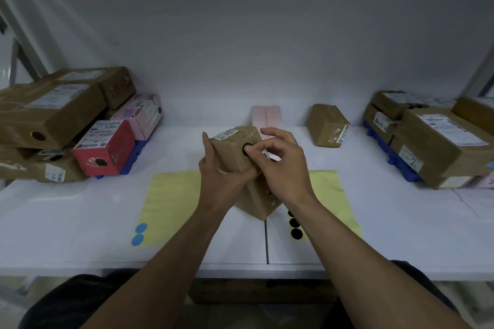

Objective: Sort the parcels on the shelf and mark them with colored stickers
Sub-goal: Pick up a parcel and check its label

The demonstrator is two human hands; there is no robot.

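Small brown parcel (232,157) is up off the shelf (66,222), dead centre, tilted with one corner pointing down at the gap between the two yellow sheets (171,200).

Handling-wise it looks light to me: one hand carries it with no strain. Taped cardboard, so stiff enough to squeeze at the edges, though the tape is probably a bit slick. I'd take it across the narrow faces near the corners and push only on a flat face, where the card has some backing.

Hands: my left hand (219,181) is clamped on the parcel from below and the side, thumb up the near-left edge, fingers wrapped under. My right hand (280,168) isn't gripping as far as I can tell. Its thumb presses the black sticker (246,147) onto the face turned toward me, and the other fingers are loosely bent above it. Both forearms come in low, wrists nearly touching.

Spare black dots (296,232) sit on the right sheet, blue dots (141,228) on the left.
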